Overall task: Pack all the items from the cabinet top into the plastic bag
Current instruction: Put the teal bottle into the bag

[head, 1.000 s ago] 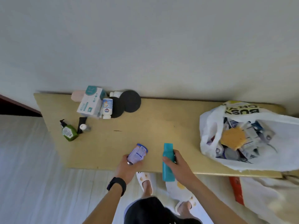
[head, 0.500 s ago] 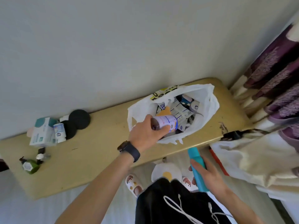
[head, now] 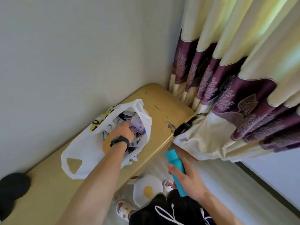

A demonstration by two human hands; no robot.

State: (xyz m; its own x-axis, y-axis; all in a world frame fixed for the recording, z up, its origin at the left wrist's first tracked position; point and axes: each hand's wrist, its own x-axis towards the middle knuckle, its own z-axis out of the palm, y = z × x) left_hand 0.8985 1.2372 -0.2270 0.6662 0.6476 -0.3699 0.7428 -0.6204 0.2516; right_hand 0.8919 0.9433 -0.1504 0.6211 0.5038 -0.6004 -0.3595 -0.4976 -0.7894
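White plastic bag (head: 84,148), one, teal bottle (head: 174,159), one

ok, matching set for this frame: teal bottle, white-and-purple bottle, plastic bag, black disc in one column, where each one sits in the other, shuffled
1 teal bottle
2 white-and-purple bottle
3 plastic bag
4 black disc

A inside the bag, at the fingertips of the left hand
B far left end of the cabinet top
C held in the right hand, out past the cabinet's front edge
D lying open on the cabinet top

Pairs: 1-C, 2-A, 3-D, 4-B
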